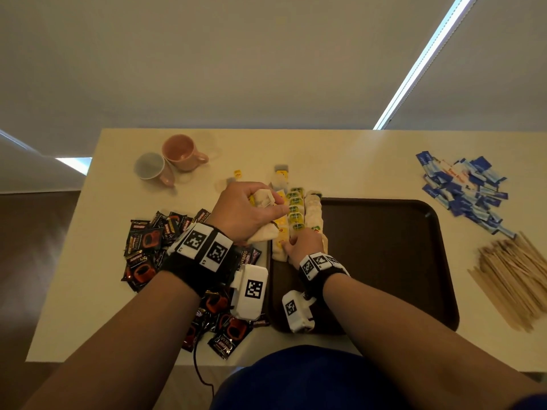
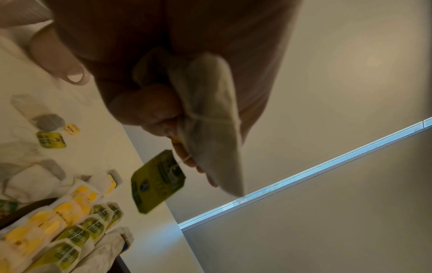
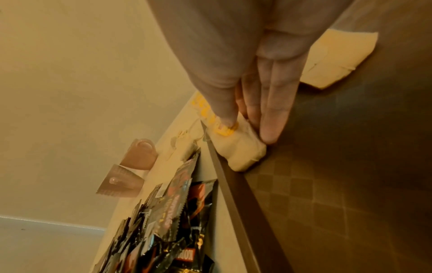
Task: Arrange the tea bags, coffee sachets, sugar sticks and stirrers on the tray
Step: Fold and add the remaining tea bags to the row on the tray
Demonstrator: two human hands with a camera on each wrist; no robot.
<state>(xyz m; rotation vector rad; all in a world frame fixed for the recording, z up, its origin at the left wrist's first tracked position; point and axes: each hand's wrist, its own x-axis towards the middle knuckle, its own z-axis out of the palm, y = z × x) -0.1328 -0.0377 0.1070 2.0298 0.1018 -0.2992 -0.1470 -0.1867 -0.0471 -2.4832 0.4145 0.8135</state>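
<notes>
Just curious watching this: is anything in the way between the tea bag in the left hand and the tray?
Nothing visible blocks it. The left hand holds the tea bag just above the tea bag rows on the tray.

The left hand (image 1: pixel 247 211) is hiding most of the tea bags (image 1: pixel 265 198) it is gripping. The swinging tag (image 2: pixel 157 182) is blurring beyond reading. The wrist cameras are covering part of the sachets (image 1: pixel 148 241) and tray (image 1: pixel 384 261).
</notes>
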